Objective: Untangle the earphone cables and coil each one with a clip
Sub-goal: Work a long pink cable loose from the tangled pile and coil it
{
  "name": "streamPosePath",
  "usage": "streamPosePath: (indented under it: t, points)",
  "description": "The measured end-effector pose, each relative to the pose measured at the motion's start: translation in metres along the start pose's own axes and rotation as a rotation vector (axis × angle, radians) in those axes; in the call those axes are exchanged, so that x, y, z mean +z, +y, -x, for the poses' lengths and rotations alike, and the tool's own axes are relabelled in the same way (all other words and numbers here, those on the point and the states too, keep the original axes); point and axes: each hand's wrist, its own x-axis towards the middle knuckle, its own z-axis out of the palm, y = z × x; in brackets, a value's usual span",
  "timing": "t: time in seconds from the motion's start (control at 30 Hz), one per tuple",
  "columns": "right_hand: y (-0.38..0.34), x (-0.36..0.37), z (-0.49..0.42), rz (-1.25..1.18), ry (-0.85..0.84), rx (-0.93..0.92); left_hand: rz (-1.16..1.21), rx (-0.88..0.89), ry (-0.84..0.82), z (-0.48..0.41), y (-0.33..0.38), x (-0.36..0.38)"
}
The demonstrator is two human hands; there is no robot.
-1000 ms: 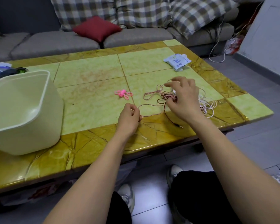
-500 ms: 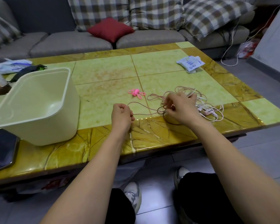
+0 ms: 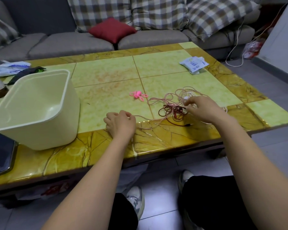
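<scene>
A tangle of earphone cables lies on the green and gold table (image 3: pixel 106 75): a dark red cable (image 3: pixel 170 112) bunched in the middle, a pale pink cable (image 3: pixel 160 100) looping round it, and a white earbud (image 3: pixel 187 97) behind. My left hand (image 3: pixel 120 124) rests at the table's front, pinching the end of the pink cable, which runs right to the tangle. My right hand (image 3: pixel 202 110) reaches over the tangle, its fingers curled and pinching strands there. Pink clips (image 3: pixel 137 95) lie left of the tangle, apart from both hands.
A cream plastic bin (image 3: pixel 35 107) stands at the left. A dark phone (image 3: pixel 0 153) lies at the near left edge. A white packet (image 3: pixel 194 64) sits at the far right. Bags and a bottle are at the far left; a sofa with cushions is behind.
My left hand has drawn the pink cable end leftward, away from the tangle. My right hand has shifted slightly over the tangle. The view has turned left.
</scene>
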Motion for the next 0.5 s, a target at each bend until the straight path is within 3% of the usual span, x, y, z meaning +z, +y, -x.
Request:
streamPosePath:
  t: [0.1, 0.23, 0.27, 0.37, 0.43, 0.5]
  points:
    - [-0.007, -0.007, 0.005, 0.036, 0.123, -0.019, -0.020, 0.243, 0.102, 0.011, 0.014, 0.001]
    - [-0.003, 0.003, 0.010, 0.060, -0.176, -0.092, -0.050, 0.498, -0.055, 0.022, 0.030, 0.016]
    - [0.000, 0.004, 0.011, 0.039, -0.162, -0.107, -0.113, 0.517, -0.096, 0.024, 0.033, 0.022]
    - [0.000, -0.002, 0.011, -0.081, 0.180, -0.146, -0.227, 0.520, -0.098, 0.026, 0.035, 0.032]
    - [0.002, -0.007, 0.011, -0.130, 0.415, -0.142, -0.138, 0.485, -0.069, 0.023, 0.036, 0.035]
    - [0.008, -0.007, 0.009, -0.085, 0.438, -0.087, -0.020, 0.461, -0.081, 0.023, 0.037, 0.036]
